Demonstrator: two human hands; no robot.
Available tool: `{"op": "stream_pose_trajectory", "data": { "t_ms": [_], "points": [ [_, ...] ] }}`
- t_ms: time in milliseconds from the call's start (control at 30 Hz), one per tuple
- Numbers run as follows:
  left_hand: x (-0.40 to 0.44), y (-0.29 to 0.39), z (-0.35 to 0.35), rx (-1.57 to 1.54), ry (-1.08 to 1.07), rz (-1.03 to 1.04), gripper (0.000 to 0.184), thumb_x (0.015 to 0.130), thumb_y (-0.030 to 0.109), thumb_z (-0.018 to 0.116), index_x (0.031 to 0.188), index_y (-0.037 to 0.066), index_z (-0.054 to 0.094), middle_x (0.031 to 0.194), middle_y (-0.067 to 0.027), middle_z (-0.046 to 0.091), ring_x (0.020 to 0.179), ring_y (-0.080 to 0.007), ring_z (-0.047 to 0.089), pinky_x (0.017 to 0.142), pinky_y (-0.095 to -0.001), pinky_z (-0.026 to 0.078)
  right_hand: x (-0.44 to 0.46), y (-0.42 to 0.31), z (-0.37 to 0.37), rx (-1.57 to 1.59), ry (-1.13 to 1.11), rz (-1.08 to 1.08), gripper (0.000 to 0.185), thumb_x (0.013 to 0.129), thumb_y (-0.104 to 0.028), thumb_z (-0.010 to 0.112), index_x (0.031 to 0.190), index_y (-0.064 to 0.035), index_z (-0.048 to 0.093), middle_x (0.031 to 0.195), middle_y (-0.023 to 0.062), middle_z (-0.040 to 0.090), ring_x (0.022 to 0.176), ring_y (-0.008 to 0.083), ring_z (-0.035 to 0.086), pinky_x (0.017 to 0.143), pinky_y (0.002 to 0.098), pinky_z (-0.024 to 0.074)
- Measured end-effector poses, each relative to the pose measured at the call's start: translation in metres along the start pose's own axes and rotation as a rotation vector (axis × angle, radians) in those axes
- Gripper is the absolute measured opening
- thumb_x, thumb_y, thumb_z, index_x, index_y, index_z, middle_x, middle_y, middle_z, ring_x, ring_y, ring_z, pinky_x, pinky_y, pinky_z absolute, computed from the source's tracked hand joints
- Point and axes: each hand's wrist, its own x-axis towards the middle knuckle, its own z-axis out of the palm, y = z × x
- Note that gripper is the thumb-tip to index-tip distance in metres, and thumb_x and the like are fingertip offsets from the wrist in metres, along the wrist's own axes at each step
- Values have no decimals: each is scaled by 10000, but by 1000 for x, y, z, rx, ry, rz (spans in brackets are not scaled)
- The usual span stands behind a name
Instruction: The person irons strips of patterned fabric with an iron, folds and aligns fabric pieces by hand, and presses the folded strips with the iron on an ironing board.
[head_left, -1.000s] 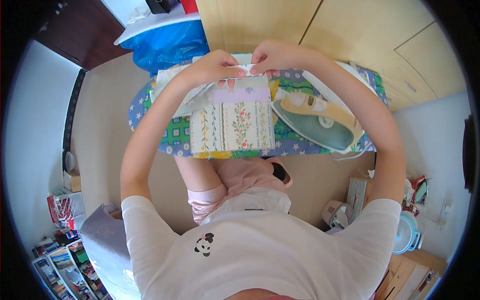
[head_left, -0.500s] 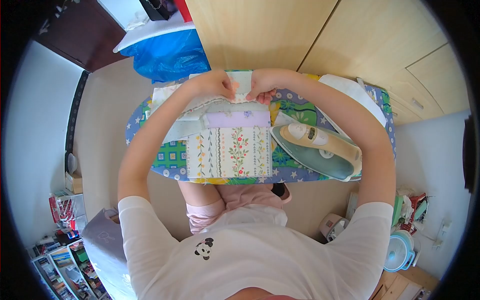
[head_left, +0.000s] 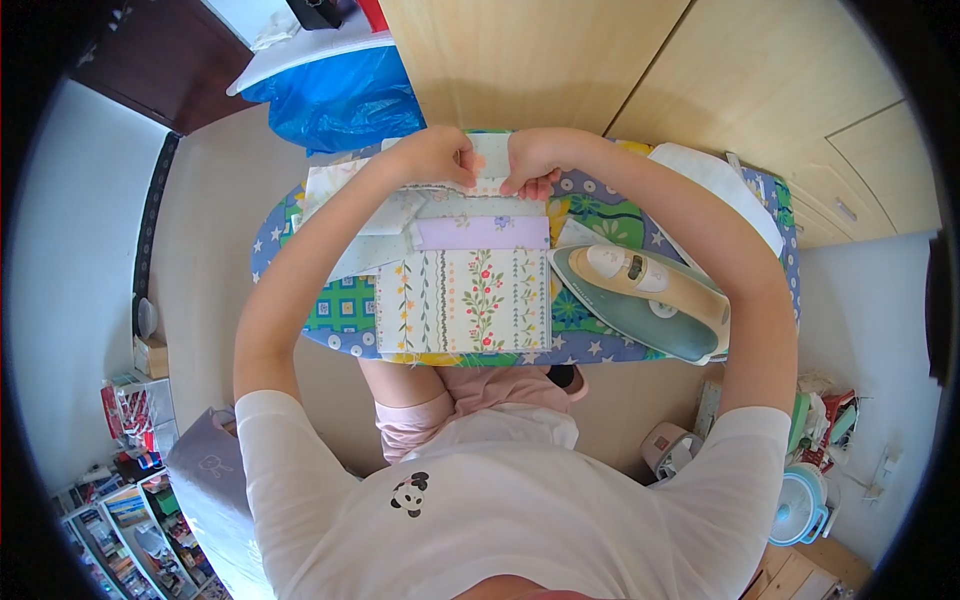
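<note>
My left hand (head_left: pixel 440 157) and my right hand (head_left: pixel 537 164) are close together at the far side of the ironing board (head_left: pixel 345 343). Fingers of both are closed on the seam edge of a pieced fabric strip, thumbs toward each other. Nearer me lies the patchwork fabric: a white floral panel (head_left: pixel 465 300) with a lavender strip (head_left: pixel 482 233) above it. Pale fabric pieces (head_left: pixel 375 250) overlap to its left, partly under my left forearm. A beige and green iron (head_left: pixel 645 300) rests to the right, its tip beside the panel.
Behind the board stand light wooden cabinets (head_left: pixel 540 65). A blue plastic bag (head_left: pixel 345 100) hangs at the back left. White cloth (head_left: pixel 715 185) lies at the board's right end, beyond my right forearm. Bookshelves (head_left: pixel 130 525) are at lower left.
The raised seam edge between my hands now lies lower and flatter against the fabric. Both hands have shifted slightly and stay closed. The iron stays put on the board.
</note>
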Motion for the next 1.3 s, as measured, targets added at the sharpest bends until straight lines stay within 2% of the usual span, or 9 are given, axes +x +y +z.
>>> {"op": "stream_pose_trajectory", "data": {
  "t_ms": [267, 467, 533, 633, 667, 733, 1033, 1133, 1300],
  "points": [
    [-2, -9, 8, -123, 58, 24, 222, 709, 192, 737, 724, 18, 601, 697, -68, 616, 662, -160, 586, 591, -289, 446, 1, 0, 3, -30, 8, 19, 294, 788, -301, 693, 701, -22, 657, 621, 44, 631, 496, 122, 608, 415, 235, 409],
    [-30, 6, -9, 68, 107, -35, 226, 737, 181, 694, 865, 28, 586, 739, -85, 624, 658, -162, 595, 589, -288, 461, 5, 0, 4, -64, 16, 52, 314, 783, -316, 691, 664, -28, 658, 589, 40, 615, 491, 130, 585, 421, 252, 417],
    [-44, 19, -26, -34, 30, -299, 189, 771, 131, 643, 911, 31, 564, 785, -93, 628, 682, -151, 598, 607, -265, 474, 2, -2, 4, -59, 17, 68, 326, 779, -329, 694, 651, -31, 657, 577, 34, 605, 478, 129, 566, 417, 255, 407],
    [-44, 8, -54, -317, -273, -317, 162, 796, 53, 577, 954, 21, 597, 882, -73, 627, 759, -128, 599, 616, -247, 490, -1, -4, 3, -131, 45, 86, 351, 772, -359, 696, 637, -37, 657, 550, 20, 578, 452, 120, 514, 408, 261, 379],
    [-43, 3, -56, -316, -272, -318, 162, 796, 53, 577, 954, 21, 597, 882, -73, 627, 759, -128, 599, 616, -247, 490, 0, -4, 3, -126, 41, 87, 361, 770, -370, 696, 629, -40, 655, 541, 16, 567, 443, 116, 497, 404, 262, 367],
    [-41, -5, -55, -503, -419, -163, 262, 802, -6, 538, 1045, 32, 629, 958, -49, 616, 845, -104, 589, 636, -244, 507, 2, -3, 3, -123, 39, 85, 371, 768, -382, 696, 622, -43, 654, 533, 12, 557, 434, 113, 479, 400, 263, 354],
    [-26, 11, -30, -314, -461, -12, 439, 714, -101, 557, 1088, 102, 662, 1070, -48, 595, 880, -126, 578, 747, -256, 503, 4, -4, 3, -159, 22, 89, 313, 765, -355, 721, 710, -51, 675, 631, 14, 623, 482, 95, 507, 428, 252, 379],
    [-17, 3, -22, -69, -376, 135, 353, 727, -79, 589, 1015, 96, 691, 1061, -51, 599, 885, -135, 575, 729, -276, 498, 6, -5, 2, -178, 8, 91, 321, 763, -374, 719, 711, -59, 677, 638, 10, 627, 485, 103, 511, 429, 258, 373],
    [-3, -13, -17, -175, -233, 263, 245, 752, -28, 605, 957, 65, 700, 917, -61, 599, 890, -160, 565, 779, -279, 456, 9, -3, 1, -212, 119, 12, 351, 679, -376, 778, 677, -45, 662, 617, 33, 629, 505, 127, 562, 432, 295, 420]
  ]
}}
